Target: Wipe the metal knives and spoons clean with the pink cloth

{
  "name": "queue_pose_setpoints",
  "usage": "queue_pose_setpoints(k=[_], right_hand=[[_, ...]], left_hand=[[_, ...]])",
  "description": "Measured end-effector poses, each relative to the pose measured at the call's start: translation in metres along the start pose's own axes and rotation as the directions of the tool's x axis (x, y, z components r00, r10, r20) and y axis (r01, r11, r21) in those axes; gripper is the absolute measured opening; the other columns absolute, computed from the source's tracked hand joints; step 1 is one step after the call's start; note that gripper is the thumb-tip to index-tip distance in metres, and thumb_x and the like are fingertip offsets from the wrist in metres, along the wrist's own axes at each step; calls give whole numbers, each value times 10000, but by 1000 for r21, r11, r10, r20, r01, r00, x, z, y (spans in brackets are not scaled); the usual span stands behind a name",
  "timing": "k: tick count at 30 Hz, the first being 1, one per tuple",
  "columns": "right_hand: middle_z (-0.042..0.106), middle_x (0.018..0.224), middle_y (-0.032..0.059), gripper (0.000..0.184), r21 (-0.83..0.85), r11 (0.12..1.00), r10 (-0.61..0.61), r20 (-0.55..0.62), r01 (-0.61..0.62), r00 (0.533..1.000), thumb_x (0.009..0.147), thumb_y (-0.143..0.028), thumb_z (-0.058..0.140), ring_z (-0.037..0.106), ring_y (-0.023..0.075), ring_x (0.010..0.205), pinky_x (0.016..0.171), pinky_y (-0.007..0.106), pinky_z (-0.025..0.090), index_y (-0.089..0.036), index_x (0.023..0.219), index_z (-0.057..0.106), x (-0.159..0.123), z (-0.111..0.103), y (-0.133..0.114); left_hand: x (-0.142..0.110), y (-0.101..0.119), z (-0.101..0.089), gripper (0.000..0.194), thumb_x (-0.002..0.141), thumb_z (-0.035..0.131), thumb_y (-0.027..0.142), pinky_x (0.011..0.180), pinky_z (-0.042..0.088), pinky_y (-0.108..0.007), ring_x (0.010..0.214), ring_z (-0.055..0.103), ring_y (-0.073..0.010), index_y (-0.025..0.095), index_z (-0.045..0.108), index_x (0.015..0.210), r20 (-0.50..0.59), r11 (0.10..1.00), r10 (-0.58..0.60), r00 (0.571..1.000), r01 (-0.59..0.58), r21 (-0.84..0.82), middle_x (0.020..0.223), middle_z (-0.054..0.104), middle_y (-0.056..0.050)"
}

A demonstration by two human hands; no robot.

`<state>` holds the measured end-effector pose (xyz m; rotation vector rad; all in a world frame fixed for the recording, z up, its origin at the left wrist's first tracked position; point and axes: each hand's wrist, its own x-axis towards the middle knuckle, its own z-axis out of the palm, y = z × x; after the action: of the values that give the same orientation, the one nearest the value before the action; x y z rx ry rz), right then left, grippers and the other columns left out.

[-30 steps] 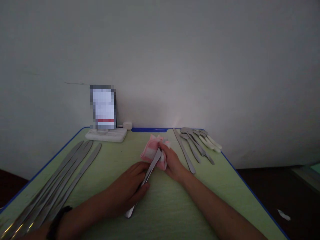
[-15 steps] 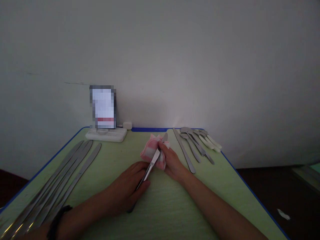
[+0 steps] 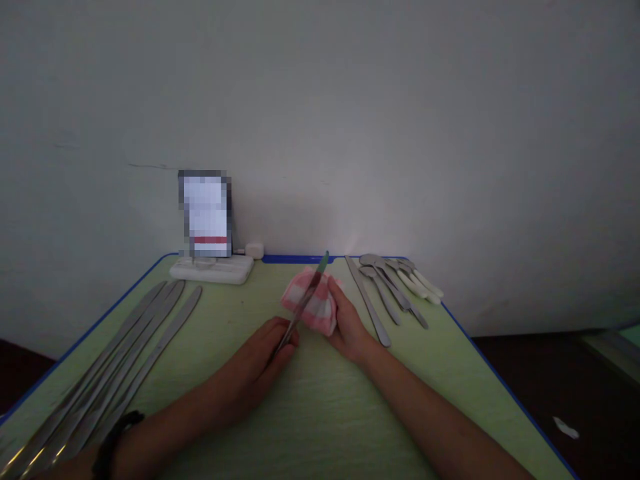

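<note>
Between my hands a table knife (image 3: 306, 300) slants up and away, its blade tip pointing toward the wall. My left hand (image 3: 273, 347) is closed around its handle, which is mostly hidden by the fingers. A pink and white cloth (image 3: 320, 308) is bunched in my right hand (image 3: 347, 327), thumb on the near side. The knife's blade lies in front of the cloth, and I cannot tell whether they touch. To the left, several table knives (image 3: 145, 333) lie side by side. On the right, a single knife (image 3: 370, 307) lies beside several spoons (image 3: 383, 297).
The green table (image 3: 320, 413) has a blue edge and stands against a grey wall. At the back left, a lit, blurred screen (image 3: 207, 207) rests on a white base (image 3: 213, 270), with a white plug (image 3: 255, 251) beside it. White-handled cutlery (image 3: 415, 283) lies near the right edge.
My right thumb has come off the blade and the cloth has opened out behind it. The knife has turned, showing more blade above the cloth.
</note>
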<state>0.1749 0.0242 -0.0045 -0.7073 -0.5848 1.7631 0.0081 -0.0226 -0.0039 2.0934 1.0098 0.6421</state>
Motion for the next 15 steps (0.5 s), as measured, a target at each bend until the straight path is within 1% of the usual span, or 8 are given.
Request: queue_pose_setpoints(k=[2, 5, 7, 9, 12, 15], right_hand=[[697, 883, 36, 336, 8, 1000, -5, 32, 5, 999, 798, -467, 543, 644, 148, 744, 677, 267, 514, -175, 933, 637, -2, 2, -2], [700, 904, 38, 350, 5, 1000, 6, 60, -6, 998, 810, -475, 519, 649, 157, 789, 723, 282, 516, -177, 946, 640, -3, 2, -2], [702, 895, 39, 343, -8, 1000, 10, 77, -10, 997, 806, -466, 529, 648, 161, 789, 741, 296, 517, -175, 951, 638, -3, 1, -1], [701, 885, 43, 337, -21, 1000, 18, 103, -16, 995, 799, -457, 541, 648, 169, 797, 754, 308, 516, -171, 948, 637, -2, -1, 0], [699, 896, 54, 364, -32, 999, 36, 121, -32, 992, 801, -471, 530, 648, 184, 830, 770, 326, 515, -168, 973, 634, -2, -3, 1], [698, 909, 59, 436, 0, 1000, 28, 113, -29, 993, 804, -544, 484, 644, 194, 864, 774, 343, 513, -177, 992, 627, -3, -3, -1]], left_hand=[[-1, -1, 1, 214, 943, 295, 348, 703, 465, -281, 741, 539, -160, 207, 451, 903, -17, 997, -70, 997, 69, -23, 821, 559, -19], [-1, -1, 1, 260, 953, 239, 373, 604, 440, -256, 576, 515, -140, 206, 436, 972, 21, 986, -153, 988, 154, -62, 624, 532, 39], [-1, 0, 2, 285, 951, 231, 380, 581, 428, -251, 526, 499, -139, 201, 447, 1002, 41, 980, -184, 982, 187, -63, 563, 506, 55], [-1, 0, 2, 289, 941, 258, 385, 607, 431, -257, 581, 525, -148, 201, 478, 978, 31, 980, -192, 981, 193, -40, 643, 553, 26], [-3, 1, 3, 304, 930, 274, 384, 718, 438, -287, 750, 561, -179, 201, 516, 948, -17, 981, -192, 981, 192, -12, 841, 609, -31], [-4, 0, 4, 329, 927, 270, 398, 791, 429, -316, 846, 556, -202, 203, 529, 985, -43, 979, -205, 978, 205, -2, 916, 615, -48]])
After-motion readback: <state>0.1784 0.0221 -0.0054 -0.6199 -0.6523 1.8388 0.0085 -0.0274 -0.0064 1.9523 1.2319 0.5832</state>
